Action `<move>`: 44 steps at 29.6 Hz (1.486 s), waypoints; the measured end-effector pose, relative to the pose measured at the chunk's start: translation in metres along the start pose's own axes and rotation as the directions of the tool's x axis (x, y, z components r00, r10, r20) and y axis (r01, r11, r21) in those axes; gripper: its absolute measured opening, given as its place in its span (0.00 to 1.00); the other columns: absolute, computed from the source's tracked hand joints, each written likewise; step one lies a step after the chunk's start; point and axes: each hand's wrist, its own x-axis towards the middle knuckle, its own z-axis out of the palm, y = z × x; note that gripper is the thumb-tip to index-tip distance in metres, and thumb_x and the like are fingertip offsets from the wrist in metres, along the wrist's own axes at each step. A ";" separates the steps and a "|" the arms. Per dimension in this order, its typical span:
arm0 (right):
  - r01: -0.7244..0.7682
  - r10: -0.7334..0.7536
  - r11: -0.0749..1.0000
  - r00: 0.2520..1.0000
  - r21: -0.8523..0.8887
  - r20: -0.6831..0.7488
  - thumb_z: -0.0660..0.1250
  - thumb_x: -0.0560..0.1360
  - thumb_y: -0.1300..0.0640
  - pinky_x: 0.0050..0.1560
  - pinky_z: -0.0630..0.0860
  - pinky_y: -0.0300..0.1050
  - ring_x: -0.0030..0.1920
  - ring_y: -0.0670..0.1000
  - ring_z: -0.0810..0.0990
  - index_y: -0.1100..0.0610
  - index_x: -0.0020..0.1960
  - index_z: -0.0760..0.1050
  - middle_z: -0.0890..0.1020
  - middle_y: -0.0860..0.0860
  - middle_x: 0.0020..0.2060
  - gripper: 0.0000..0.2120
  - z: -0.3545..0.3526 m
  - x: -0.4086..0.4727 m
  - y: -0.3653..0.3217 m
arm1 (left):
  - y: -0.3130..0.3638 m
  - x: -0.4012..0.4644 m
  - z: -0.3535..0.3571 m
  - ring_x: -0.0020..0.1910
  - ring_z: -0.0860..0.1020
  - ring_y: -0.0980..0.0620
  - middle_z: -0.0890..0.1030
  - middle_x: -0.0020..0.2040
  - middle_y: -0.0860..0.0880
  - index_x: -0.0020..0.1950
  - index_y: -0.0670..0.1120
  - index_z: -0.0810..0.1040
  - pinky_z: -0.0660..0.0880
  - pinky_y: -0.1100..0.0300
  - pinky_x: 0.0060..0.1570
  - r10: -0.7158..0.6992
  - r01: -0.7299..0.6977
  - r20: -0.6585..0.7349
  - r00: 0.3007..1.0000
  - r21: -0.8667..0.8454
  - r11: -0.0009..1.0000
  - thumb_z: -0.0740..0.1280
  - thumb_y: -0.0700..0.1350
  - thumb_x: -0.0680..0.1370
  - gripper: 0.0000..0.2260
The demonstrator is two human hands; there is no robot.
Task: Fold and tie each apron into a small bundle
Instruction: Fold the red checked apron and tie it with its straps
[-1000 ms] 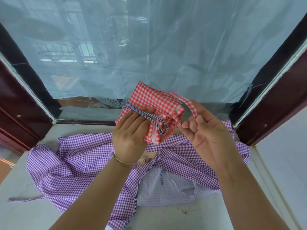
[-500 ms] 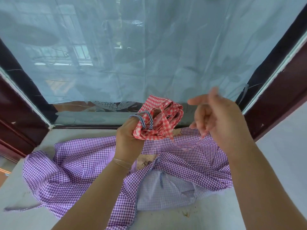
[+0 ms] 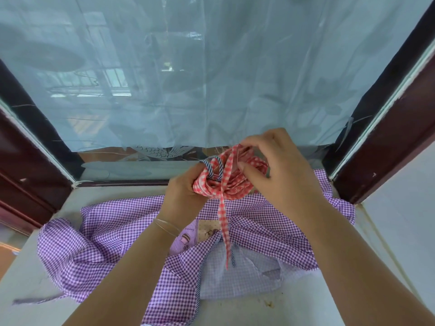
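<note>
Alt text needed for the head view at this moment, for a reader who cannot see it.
Both hands hold a bunched red gingham apron above a sill: the left hand grips its left side, the right hand pinches its top, and one red tie strap hangs down. Beneath them a purple gingham apron lies spread out and unfolded before a window covered with plastic sheeting.

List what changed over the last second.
The right hand let go of the red strap, swung away, then came back to grip the red apron bundle; the strap now dangles. The left hand kept holding it; the purple apron stayed put.
</note>
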 end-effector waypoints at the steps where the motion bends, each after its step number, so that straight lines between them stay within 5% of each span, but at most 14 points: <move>1: -0.006 0.005 1.000 1.000 -0.017 -0.019 0.65 0.72 0.47 0.38 0.72 0.35 0.45 0.46 0.74 0.53 0.55 0.75 0.73 0.50 0.51 0.15 0.001 0.001 0.001 | 0.001 0.000 0.000 0.32 0.75 0.66 0.76 0.30 0.62 0.47 0.51 0.80 0.69 0.77 0.34 0.025 -0.025 0.008 1.000 0.033 0.999 0.73 0.39 0.71 0.09; 6: 0.013 -0.023 0.995 0.995 -0.098 -0.097 0.69 0.72 0.52 0.39 0.64 0.28 0.46 0.47 0.73 0.55 0.45 0.75 0.75 0.49 0.46 0.07 0.007 0.002 0.004 | 0.007 0.000 -0.003 0.32 0.72 0.61 0.75 0.33 0.59 0.49 0.40 0.82 0.68 0.78 0.32 0.076 -0.077 0.011 0.997 0.144 0.987 0.70 0.43 0.71 0.09; 11: 0.288 -0.306 0.950 0.935 -0.119 -0.180 0.69 0.74 0.55 0.50 0.71 0.40 0.48 0.51 0.73 0.59 0.39 0.77 0.80 0.52 0.44 0.09 0.011 0.004 0.009 | 0.005 0.002 -0.005 0.36 0.77 0.49 0.81 0.32 0.49 0.45 0.40 0.81 0.73 0.67 0.34 -0.011 0.011 -0.008 1.000 0.076 0.997 0.72 0.37 0.72 0.03; 17: 0.391 -0.428 0.901 0.873 -0.189 -0.235 0.69 0.76 0.57 0.50 0.74 0.45 0.46 0.52 0.76 0.60 0.41 0.80 0.83 0.52 0.44 0.08 0.018 0.001 0.016 | 0.007 0.003 -0.009 0.37 0.78 0.50 0.81 0.31 0.50 0.44 0.40 0.81 0.73 0.72 0.32 -0.039 0.039 0.002 0.999 0.061 0.997 0.73 0.35 0.72 0.03; 20: 0.335 -0.357 0.933 0.910 -0.131 -0.213 0.67 0.77 0.56 0.50 0.73 0.42 0.46 0.51 0.76 0.60 0.45 0.80 0.82 0.51 0.43 0.08 0.022 -0.002 0.014 | 0.005 0.003 -0.009 0.32 0.73 0.58 0.75 0.30 0.56 0.40 0.41 0.79 0.68 0.75 0.29 0.045 -0.043 -0.016 0.999 0.118 0.992 0.70 0.40 0.72 0.03; 24: 0.067 -0.053 0.996 0.978 0.061 -0.200 0.65 0.74 0.47 0.52 0.66 0.29 0.48 0.45 0.72 0.59 0.48 0.77 0.79 0.48 0.43 0.15 0.026 -0.005 0.004 | 0.003 0.004 -0.011 0.33 0.69 0.59 0.78 0.32 0.52 0.40 0.42 0.78 0.64 0.76 0.33 0.185 -0.167 -0.061 0.981 0.226 0.960 0.66 0.46 0.72 0.07; 30: -0.137 0.165 0.954 0.983 0.265 -0.085 0.46 0.78 0.33 0.51 0.71 0.40 0.46 0.46 0.75 0.59 0.46 0.78 0.78 0.48 0.42 0.33 0.027 -0.001 -0.004 | -0.003 0.006 -0.012 0.41 0.79 0.48 0.83 0.39 0.45 0.43 0.39 0.83 0.74 0.57 0.45 0.415 -0.356 -0.074 0.907 0.394 0.847 0.72 0.37 0.73 0.02; 36: -0.157 0.143 0.887 0.988 0.434 0.063 0.48 0.76 0.31 0.56 0.69 0.36 0.53 0.45 0.73 0.48 0.45 0.76 0.74 0.42 0.49 0.26 0.030 -0.003 -0.013 | -0.003 0.009 -0.018 0.45 0.81 0.42 0.84 0.45 0.42 0.40 0.38 0.82 0.77 0.50 0.52 0.533 -0.468 -0.010 0.846 0.467 0.751 0.69 0.35 0.75 0.04; 39: -0.093 0.066 0.877 0.995 0.472 0.074 0.55 0.79 0.46 0.62 0.68 0.42 0.60 0.48 0.71 0.54 0.50 0.81 0.77 0.41 0.55 0.19 0.026 -0.005 -0.013 | 0.001 0.009 -0.022 0.48 0.78 0.45 0.83 0.47 0.42 0.41 0.38 0.81 0.75 0.53 0.53 0.586 -0.528 0.018 0.810 0.454 0.717 0.61 0.39 0.81 0.13; 41: -0.089 0.039 0.877 0.993 0.471 0.116 0.55 0.75 0.54 0.62 0.67 0.39 0.59 0.45 0.71 0.47 0.51 0.79 0.77 0.36 0.53 0.14 0.022 -0.006 -0.015 | 0.001 0.009 -0.024 0.44 0.76 0.46 0.82 0.42 0.43 0.39 0.39 0.79 0.74 0.55 0.50 0.617 -0.562 0.028 0.787 0.444 0.698 0.60 0.39 0.81 0.13; 44: -0.146 0.065 0.926 0.970 0.348 0.234 0.58 0.75 0.47 0.57 0.67 0.38 0.56 0.42 0.69 0.48 0.52 0.78 0.76 0.37 0.50 0.13 0.021 -0.006 -0.016 | -0.003 0.008 -0.028 0.45 0.78 0.47 0.83 0.42 0.44 0.43 0.39 0.81 0.74 0.56 0.54 0.616 -0.569 0.052 0.786 0.453 0.687 0.64 0.40 0.80 0.09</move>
